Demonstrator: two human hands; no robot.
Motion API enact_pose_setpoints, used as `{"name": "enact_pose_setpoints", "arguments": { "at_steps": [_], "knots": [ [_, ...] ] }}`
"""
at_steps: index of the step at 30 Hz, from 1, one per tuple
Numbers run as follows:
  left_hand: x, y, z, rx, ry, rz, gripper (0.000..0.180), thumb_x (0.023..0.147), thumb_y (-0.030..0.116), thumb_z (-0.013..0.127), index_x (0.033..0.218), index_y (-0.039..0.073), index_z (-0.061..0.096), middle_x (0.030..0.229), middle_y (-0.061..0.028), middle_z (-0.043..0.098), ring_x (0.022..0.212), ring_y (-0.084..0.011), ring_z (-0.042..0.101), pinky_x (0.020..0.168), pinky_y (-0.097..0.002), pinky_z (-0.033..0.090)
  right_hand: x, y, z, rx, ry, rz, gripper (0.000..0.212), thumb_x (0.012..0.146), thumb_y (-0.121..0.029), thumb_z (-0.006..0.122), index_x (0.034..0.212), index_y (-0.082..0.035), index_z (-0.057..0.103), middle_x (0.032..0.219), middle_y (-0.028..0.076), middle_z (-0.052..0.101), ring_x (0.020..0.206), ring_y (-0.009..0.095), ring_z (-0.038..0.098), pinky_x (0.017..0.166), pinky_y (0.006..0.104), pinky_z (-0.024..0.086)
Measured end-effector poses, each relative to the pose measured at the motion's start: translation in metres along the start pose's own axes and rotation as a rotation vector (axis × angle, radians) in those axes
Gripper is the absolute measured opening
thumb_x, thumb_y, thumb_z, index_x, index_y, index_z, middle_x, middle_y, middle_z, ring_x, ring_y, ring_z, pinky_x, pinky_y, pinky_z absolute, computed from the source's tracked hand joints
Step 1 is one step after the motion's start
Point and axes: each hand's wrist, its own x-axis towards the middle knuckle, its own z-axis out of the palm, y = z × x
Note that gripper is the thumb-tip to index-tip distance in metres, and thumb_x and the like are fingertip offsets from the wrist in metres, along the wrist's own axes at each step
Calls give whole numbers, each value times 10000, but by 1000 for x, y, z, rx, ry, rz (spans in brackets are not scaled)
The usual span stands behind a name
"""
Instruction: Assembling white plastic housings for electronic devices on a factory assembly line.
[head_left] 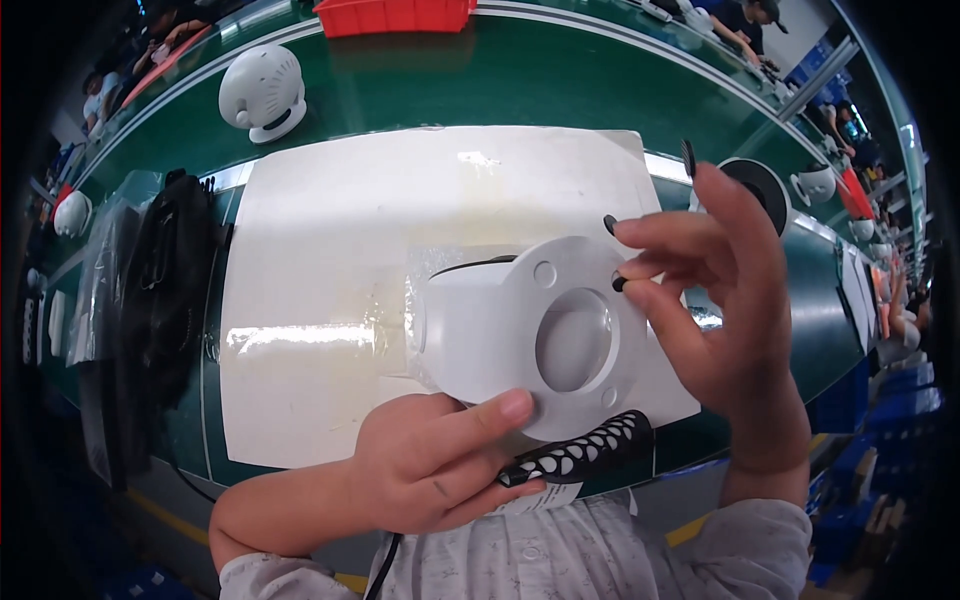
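My left hand (430,465) grips a white round plastic housing (500,325) from below, thumb lying on its flat rim. The housing's underside faces me, with a large centre hole and small screw holes around it. A black-and-white mesh-sleeved cable (580,455) runs under my left thumb. My right hand (715,300) is at the housing's right edge, pinching small black plugs (618,284) between fingertips; one sits at the rim, another (610,224) pokes out by my index finger. The housing hovers over a white sheet (330,230).
A green conveyor belt (520,80) runs behind the white sheet. On it stand a white fan-like unit (262,93) and a red bin (395,14). Black bundled cables in clear bags (165,280) lie at left. More white units (815,185) and other people sit at right.
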Motion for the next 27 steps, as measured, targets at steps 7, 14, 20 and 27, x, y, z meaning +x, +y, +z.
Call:
{"name": "enact_pose_setpoints", "arguments": {
  "at_steps": [7, 14, 20, 27],
  "knots": [
    [-11, -12, -6, 2, 78, 119, 166, 557, 58, 694, 602, -24, 557, 1051, -193, 537, 505, -194, 503, 446, -270, 417, 3, -17, 11, -107, -84, -177, 511, 755, 82, 529, 1184, -50, 285, 1009, 213, 552, 823, 267, 608, 640, 286, 518],
    [-1, -7, -22, -85, -25, 22, 176, 582, 82, 697, 595, -15, 552, 1067, -195, 523, 488, -186, 491, 418, -272, 396, 1, -38, 4, -427, -206, -70, 660, 722, -103, 626, 1241, -38, 224, 1067, 168, 550, 1047, 320, 478, 953, 436, 282],
    [-7, -11, -12, -31, 62, 79, 189, 598, 122, 704, 595, 9, 552, 1088, -186, 517, 466, -168, 470, 403, -264, 377, 26, -16, 28, 236, -4, 14, 696, 693, 37, 558, 1280, -22, 188, 802, 59, 525, 931, 192, 495, 899, 361, 340],
    [-7, -8, -14, 0, 34, 28, 186, 609, 136, 703, 630, 14, 563, 1101, -146, 521, 483, -165, 466, 421, -263, 382, 30, -24, 30, 180, -68, 146, 569, 735, -12, 537, 1235, 4, 265, 787, 48, 563, 951, 183, 524, 971, 388, 255]
  ]
}}
